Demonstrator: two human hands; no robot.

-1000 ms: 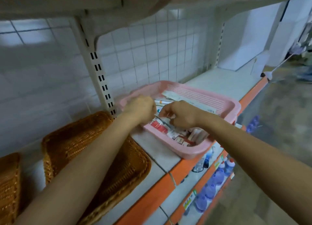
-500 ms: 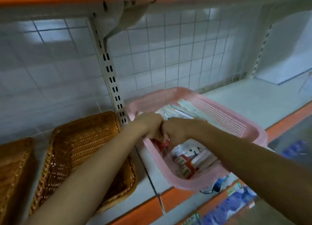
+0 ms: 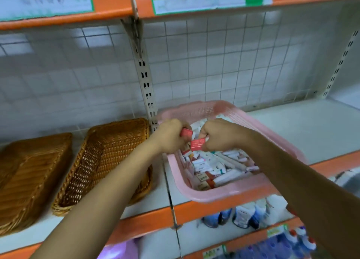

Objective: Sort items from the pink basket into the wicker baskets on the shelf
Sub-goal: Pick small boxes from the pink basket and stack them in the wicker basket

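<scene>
Head view: above the pink basket (image 3: 224, 196), the left hand (image 3: 169, 136) grips a red box (image 3: 186, 132) and the right hand (image 3: 220, 134) pinches a second red box (image 3: 197, 144). Carry both firmly (small boxes slip, I'd judge) to the wicker basket (image 3: 105, 161) just left of the pink basket.

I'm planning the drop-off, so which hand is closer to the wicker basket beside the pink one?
Left. The left hand is over the left edge of the pink basket, just right of that wicker basket; the right hand is farther right, over the packets.
</scene>
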